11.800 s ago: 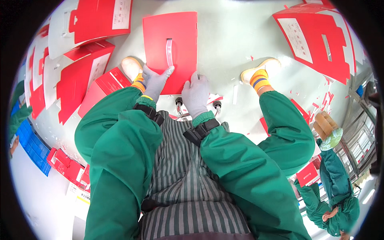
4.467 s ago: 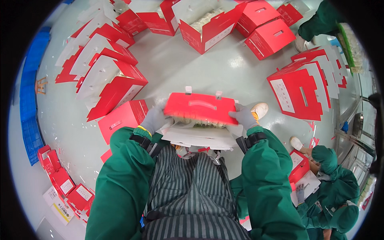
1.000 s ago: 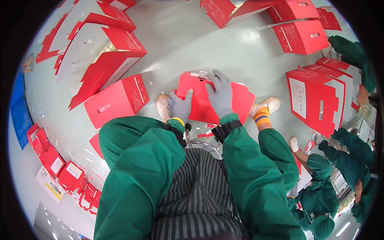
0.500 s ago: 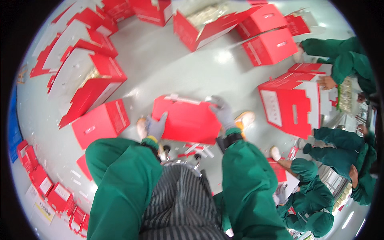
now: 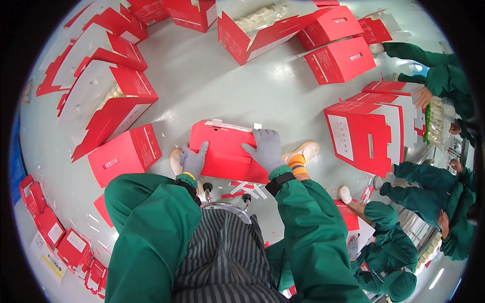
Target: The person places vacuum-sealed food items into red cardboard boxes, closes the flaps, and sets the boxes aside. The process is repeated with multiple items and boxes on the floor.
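Carton (image 5: 227, 151), red folded card, which we judge light, stiff and crushable: our left hand (image 5: 193, 160) and right hand (image 5: 265, 148) press flat on its ends, best gripped by edges.

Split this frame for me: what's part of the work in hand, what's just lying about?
In hand:
- red box between the feet, on the floor
- left hand on its left edge
- right hand flat on its top

Lying about:
- closed red box to the left
- open box with packets farther off
- tall red box to the right
- paper scraps on the grey floor
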`<state>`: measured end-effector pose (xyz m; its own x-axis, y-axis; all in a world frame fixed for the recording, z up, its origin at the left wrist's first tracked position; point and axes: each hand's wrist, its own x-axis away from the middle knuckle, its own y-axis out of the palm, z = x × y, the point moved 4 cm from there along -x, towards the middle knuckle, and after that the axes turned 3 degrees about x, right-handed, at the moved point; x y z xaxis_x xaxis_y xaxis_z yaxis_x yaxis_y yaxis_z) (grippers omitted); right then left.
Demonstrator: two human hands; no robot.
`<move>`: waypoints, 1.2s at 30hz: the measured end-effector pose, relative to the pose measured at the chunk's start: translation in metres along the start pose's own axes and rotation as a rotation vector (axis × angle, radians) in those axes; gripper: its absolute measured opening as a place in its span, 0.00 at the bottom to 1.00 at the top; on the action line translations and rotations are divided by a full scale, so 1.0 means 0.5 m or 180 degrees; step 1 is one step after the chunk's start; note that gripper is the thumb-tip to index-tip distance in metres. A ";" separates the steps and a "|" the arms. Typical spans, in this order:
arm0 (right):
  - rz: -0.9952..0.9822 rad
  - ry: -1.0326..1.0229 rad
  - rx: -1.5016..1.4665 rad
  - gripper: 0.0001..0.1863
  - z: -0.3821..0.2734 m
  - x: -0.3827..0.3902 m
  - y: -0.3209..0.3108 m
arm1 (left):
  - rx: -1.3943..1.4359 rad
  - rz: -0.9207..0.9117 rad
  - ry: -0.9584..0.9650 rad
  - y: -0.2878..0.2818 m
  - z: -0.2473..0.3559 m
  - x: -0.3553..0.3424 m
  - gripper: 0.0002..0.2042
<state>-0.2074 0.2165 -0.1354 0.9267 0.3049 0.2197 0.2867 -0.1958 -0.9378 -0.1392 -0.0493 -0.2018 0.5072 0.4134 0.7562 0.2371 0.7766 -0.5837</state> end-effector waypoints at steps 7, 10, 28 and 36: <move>0.0624 0.0075 -0.0377 0.18 -0.010 0.023 -0.006 | 0.0188 0.0217 0.0039 -0.004 0.013 0.018 0.47; 0.0666 0.0164 -0.0505 0.15 -0.004 0.028 0.006 | 0.0113 0.0256 0.0010 -0.004 0.013 0.020 0.47; 0.1115 0.0707 -0.1237 0.09 0.058 0.064 -0.013 | 0.0083 0.0208 -0.0027 0.002 0.003 0.006 0.47; 0.1192 0.0805 -0.1245 0.07 0.070 0.083 0.021 | 0.0001 0.0227 0.0026 0.001 0.006 0.011 0.48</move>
<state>-0.1745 0.2596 -0.1453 0.9973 -0.0730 -0.0046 -0.0470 -0.5904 -0.8057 -0.1388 -0.0453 -0.1967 0.5296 0.4639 0.7102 0.1998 0.7454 -0.6359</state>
